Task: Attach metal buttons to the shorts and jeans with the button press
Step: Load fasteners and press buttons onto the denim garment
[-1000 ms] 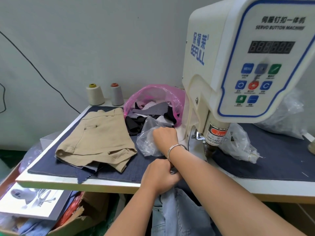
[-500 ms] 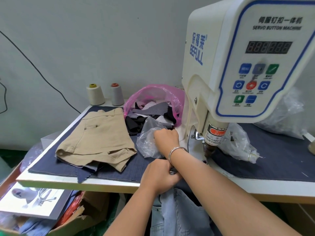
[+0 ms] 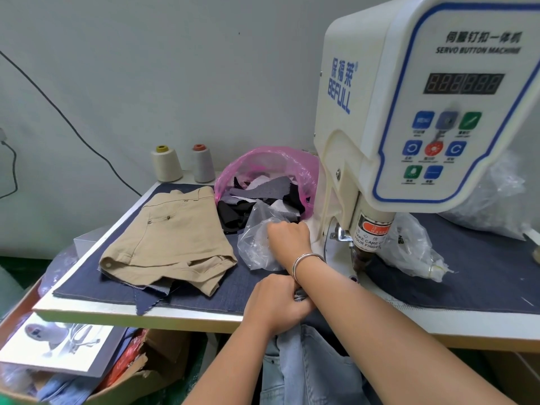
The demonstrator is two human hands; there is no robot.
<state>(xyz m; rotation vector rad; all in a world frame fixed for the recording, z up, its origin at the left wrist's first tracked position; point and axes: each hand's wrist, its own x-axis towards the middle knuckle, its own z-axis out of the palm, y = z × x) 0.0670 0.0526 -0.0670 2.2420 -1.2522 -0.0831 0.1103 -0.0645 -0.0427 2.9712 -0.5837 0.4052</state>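
Light blue jeans point(image 3: 304, 363) hang down from the table's front edge. My left hand point(image 3: 277, 302) grips their waistband at that edge. My right hand point(image 3: 287, 238), with a silver bangle on the wrist, reaches over the left one into a clear plastic bag point(image 3: 257, 247). Its fingers curl down inside the bag and are hidden. Tan shorts point(image 3: 169, 238) lie flat on the dark denim mat point(image 3: 467, 276) to the left. The white button press point(image 3: 409, 112) stands at the right, its punch head point(image 3: 368, 241) just right of my right wrist.
A pink bag of fabric scraps point(image 3: 268, 182) sits behind the clear bag. Two thread cones point(image 3: 165, 163) stand at the back by the wall. More clear bags point(image 3: 412, 247) lie right of the press. A cardboard box point(image 3: 96, 372) of clutter sits below the table at left.
My right hand has shifted only slightly inside the clear bag. My left hand keeps its grip on the jeans waistband.
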